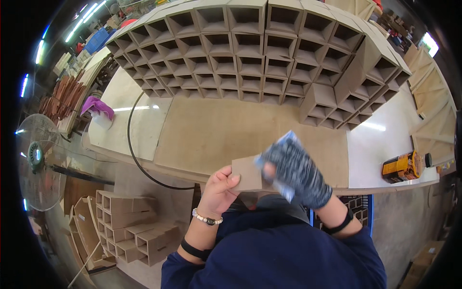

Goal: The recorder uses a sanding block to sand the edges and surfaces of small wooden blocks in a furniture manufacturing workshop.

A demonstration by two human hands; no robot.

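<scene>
My left hand (217, 189), bare and wearing a bead bracelet, pinches the left edge of a small brown box (248, 174) between thumb and fingers. The box is held at the table's near edge, in front of my body. On its right side is my right hand (301, 171), in a grey knitted glove with the thumb tip bare. Its fingers are closed round a folded blue-and-white sheet (290, 137) that sticks out above and below the hand. The sheet overlaps the right side of the box; whether they touch is hidden by the glove.
Behind the bare tabletop (231, 130) rises a wide stack of open brown boxes (265, 48). A black hose (129, 135) crosses the left side, near a purple cloth (98, 106). An orange-labelled jar (402, 167) lies at the right. More boxes (126, 216) and a fan (36, 154) stand lower left.
</scene>
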